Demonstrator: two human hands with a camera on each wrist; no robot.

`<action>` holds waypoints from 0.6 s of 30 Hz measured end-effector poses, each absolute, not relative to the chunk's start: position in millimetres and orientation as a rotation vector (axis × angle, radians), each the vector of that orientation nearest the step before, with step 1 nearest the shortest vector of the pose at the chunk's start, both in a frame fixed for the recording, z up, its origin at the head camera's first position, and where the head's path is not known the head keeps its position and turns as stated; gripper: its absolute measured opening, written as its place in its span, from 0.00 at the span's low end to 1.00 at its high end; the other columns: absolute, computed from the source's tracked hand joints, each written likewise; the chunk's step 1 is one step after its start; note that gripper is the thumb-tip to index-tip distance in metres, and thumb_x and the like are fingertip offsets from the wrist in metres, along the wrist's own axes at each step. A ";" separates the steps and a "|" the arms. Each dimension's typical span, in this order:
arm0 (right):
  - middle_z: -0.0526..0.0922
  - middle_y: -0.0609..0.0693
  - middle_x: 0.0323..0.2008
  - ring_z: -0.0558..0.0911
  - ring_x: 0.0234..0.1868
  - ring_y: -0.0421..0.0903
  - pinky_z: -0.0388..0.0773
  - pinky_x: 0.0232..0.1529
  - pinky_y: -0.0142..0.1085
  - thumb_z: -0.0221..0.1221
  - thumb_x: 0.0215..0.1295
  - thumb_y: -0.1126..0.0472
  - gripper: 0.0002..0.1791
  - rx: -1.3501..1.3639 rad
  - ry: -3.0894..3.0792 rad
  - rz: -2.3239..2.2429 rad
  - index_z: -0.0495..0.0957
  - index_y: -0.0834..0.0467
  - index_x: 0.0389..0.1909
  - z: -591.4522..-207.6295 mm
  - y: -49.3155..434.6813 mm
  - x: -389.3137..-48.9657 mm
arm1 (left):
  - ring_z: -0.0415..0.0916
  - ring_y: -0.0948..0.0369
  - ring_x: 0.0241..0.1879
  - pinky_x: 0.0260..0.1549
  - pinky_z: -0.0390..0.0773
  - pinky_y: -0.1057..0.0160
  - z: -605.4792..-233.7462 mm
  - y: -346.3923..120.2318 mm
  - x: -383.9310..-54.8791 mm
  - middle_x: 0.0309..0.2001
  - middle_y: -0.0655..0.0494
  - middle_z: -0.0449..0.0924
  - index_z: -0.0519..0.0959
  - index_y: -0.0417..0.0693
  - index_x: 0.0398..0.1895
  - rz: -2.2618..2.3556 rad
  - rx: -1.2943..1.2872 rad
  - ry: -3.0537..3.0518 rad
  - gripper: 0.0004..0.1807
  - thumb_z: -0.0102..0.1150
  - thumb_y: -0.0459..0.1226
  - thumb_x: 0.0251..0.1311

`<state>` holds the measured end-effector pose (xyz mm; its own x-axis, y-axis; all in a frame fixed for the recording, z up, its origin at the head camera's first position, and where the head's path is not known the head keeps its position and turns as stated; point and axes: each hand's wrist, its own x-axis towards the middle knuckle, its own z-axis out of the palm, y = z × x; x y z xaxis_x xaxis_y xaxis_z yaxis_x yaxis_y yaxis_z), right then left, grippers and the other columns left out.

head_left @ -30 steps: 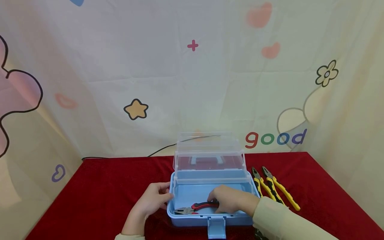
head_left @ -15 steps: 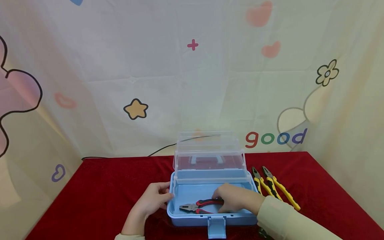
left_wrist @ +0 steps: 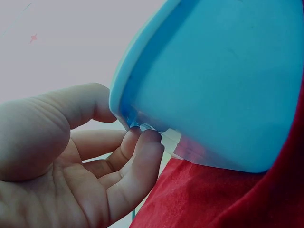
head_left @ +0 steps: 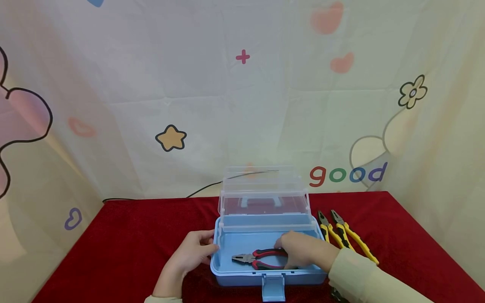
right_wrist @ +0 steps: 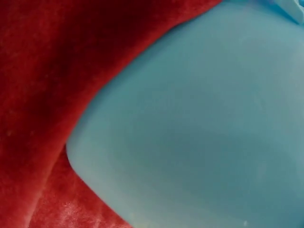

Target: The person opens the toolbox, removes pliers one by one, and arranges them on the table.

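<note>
A light-blue toolbox (head_left: 235,279) stands on the red cloth, its clear lid (head_left: 265,184) raised at the back. My left hand (head_left: 191,252) grips the box's left rim; in the left wrist view the thumb lies against the rim (left_wrist: 115,97) with the other fingers curled below it. Inside the box, red-and-black combination pliers (head_left: 260,253) point their jaws left, handles spread. My right hand (head_left: 307,251) holds the handle ends, which it hides. Only the box's outer wall (right_wrist: 190,123) and cloth show in the right wrist view, without the hand.
Two yellow-and-black pliers (head_left: 325,227) (head_left: 357,240) lie right of the box, partly behind my right sleeve (head_left: 354,273). A dark object (head_left: 336,294) shows below that sleeve. The box's front latch (head_left: 273,288) hangs down. A patterned curtain (head_left: 242,105) stands behind the table.
My right hand has moved right inside the box, and the red-and-black pliers have shifted right with it, both handles now showing. My left hand has stayed at the left rim.
</note>
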<state>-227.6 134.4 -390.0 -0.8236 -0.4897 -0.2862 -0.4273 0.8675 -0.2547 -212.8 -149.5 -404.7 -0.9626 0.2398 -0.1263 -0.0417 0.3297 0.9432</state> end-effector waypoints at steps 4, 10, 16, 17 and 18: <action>0.79 0.43 0.30 0.72 0.31 0.39 0.77 0.40 0.35 0.74 0.42 0.54 0.23 -0.697 2.727 -0.165 0.83 0.57 0.42 -390.6 132.8 -227.1 | 0.81 0.57 0.34 0.32 0.85 0.55 -403.6 -149.7 -213.9 0.34 0.46 0.76 0.66 0.31 0.64 1.682 0.192 2.350 0.29 0.58 0.31 0.58; 0.76 0.43 0.29 0.72 0.31 0.39 0.76 0.37 0.33 0.74 0.44 0.54 0.21 -0.699 2.741 -0.136 0.82 0.57 0.41 -391.9 132.0 -227.4 | 0.81 0.58 0.34 0.32 0.85 0.55 -403.0 -150.4 -214.6 0.34 0.46 0.76 0.66 0.31 0.64 1.680 0.196 2.353 0.29 0.58 0.31 0.58; 0.76 0.41 0.27 0.71 0.29 0.38 0.75 0.35 0.32 0.73 0.44 0.51 0.21 -0.742 2.719 -0.200 0.81 0.56 0.38 -394.2 136.2 -229.5 | 0.80 0.58 0.34 0.32 0.85 0.56 -404.0 -150.8 -213.5 0.34 0.47 0.76 0.66 0.31 0.64 1.682 0.185 2.346 0.29 0.58 0.31 0.58; 0.77 0.41 0.27 0.71 0.29 0.37 0.75 0.34 0.32 0.73 0.44 0.51 0.21 -0.750 2.714 -0.225 0.81 0.56 0.37 -394.7 137.7 -229.7 | 0.81 0.58 0.34 0.32 0.85 0.55 -404.0 -150.8 -213.4 0.34 0.47 0.76 0.66 0.31 0.64 1.685 0.188 2.342 0.29 0.57 0.31 0.58; 0.77 0.40 0.27 0.71 0.28 0.37 0.74 0.34 0.32 0.73 0.44 0.50 0.21 -0.762 2.708 -0.249 0.81 0.56 0.37 -395.1 139.4 -229.7 | 0.81 0.58 0.34 0.32 0.85 0.55 -404.1 -150.6 -213.4 0.34 0.47 0.76 0.66 0.31 0.64 1.685 0.190 2.338 0.29 0.57 0.31 0.58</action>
<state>-229.7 139.4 -395.1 -0.8083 -0.5319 -0.2525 -0.4770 0.8429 -0.2490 -213.4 -150.6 -404.1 -0.9595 0.2513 -0.1272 -0.0413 0.3212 0.9461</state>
